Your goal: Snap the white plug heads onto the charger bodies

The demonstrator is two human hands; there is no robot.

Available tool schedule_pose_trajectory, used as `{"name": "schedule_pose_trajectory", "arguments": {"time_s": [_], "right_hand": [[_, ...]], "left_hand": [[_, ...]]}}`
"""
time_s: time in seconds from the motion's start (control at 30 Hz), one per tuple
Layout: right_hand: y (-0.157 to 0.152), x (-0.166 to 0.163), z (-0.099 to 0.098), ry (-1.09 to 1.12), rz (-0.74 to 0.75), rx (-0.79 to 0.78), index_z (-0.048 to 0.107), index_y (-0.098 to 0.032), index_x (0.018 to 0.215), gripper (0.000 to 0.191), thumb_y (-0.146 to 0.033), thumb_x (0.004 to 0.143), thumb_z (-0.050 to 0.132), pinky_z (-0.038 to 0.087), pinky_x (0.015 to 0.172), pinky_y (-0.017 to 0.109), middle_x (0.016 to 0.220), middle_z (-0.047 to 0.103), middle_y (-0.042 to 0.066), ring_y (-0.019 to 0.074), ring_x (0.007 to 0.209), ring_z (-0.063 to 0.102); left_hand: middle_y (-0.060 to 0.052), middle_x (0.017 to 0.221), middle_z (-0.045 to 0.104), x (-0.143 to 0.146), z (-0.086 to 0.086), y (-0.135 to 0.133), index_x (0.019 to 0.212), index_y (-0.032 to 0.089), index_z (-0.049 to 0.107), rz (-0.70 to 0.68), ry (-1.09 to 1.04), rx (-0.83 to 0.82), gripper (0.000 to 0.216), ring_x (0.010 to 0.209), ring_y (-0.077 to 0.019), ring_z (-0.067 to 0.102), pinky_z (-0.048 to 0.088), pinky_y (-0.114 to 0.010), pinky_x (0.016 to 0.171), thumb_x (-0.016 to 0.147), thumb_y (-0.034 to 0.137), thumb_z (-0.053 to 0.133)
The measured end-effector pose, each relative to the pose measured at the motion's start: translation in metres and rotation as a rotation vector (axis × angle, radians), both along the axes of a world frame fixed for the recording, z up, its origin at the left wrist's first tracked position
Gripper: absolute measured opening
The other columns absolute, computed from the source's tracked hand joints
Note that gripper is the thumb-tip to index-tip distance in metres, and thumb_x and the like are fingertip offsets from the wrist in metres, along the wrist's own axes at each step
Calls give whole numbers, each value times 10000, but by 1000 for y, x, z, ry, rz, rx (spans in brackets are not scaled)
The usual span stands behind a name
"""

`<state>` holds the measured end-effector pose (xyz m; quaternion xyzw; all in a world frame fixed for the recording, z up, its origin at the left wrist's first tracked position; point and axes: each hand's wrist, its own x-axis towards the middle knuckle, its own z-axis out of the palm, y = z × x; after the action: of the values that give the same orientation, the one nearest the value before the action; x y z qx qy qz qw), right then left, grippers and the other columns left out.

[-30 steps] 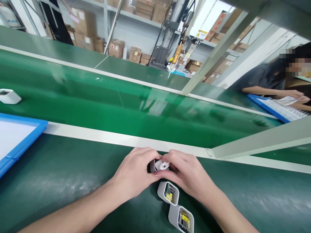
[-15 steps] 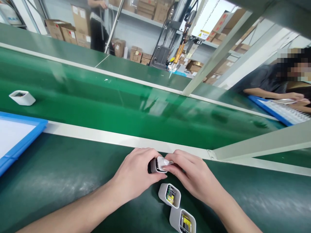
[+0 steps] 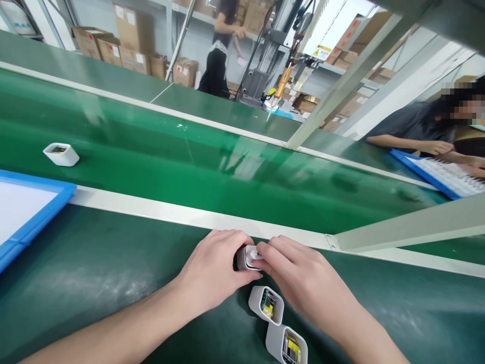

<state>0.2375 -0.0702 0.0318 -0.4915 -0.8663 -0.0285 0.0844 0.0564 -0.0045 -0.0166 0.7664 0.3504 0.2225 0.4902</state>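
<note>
The cap (image 3: 251,254) sits lower in the mouth of the held case (image 3: 241,259) than half a second ago, when it leaned outward. The left hand (image 3: 214,265) still grips that case around its sides; the right hand (image 3: 299,268) pinches the cap by its pin end. On the green belt (image 3: 159,174), the white case (image 3: 62,156) has travelled rightward. Behind, a walking person (image 3: 217,63) has moved right, close to the machine (image 3: 253,86); at far right, the seated co-worker (image 3: 413,121) no longer holds up a pale item and has both hands by a blue-edged tray (image 3: 419,169). Two open cases, one (image 3: 257,303) touching the other (image 3: 275,341), stand on the dark green bench (image 3: 113,247) below the hands, yellow parts inside. A blue-rimmed board (image 3: 56,205) overlaps the pale rail (image 3: 178,212) at left. Cartons (image 3: 132,30) line the back.
</note>
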Motion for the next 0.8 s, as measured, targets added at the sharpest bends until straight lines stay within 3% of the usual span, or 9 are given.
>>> {"name": "schedule_pose_trajectory", "arguments": {"time_s": [0.8], "right_hand": [[2, -3, 1, 141, -30, -113, 551, -171, 909, 261, -253, 1100, 392, 371, 621, 287, 799, 533, 33, 167, 704, 476]], "left_hand": [[18, 999, 715, 0, -1, -1, 908, 239, 642, -10, 3, 33, 185, 978, -226, 621, 450, -345, 838, 795, 298, 777]]}}
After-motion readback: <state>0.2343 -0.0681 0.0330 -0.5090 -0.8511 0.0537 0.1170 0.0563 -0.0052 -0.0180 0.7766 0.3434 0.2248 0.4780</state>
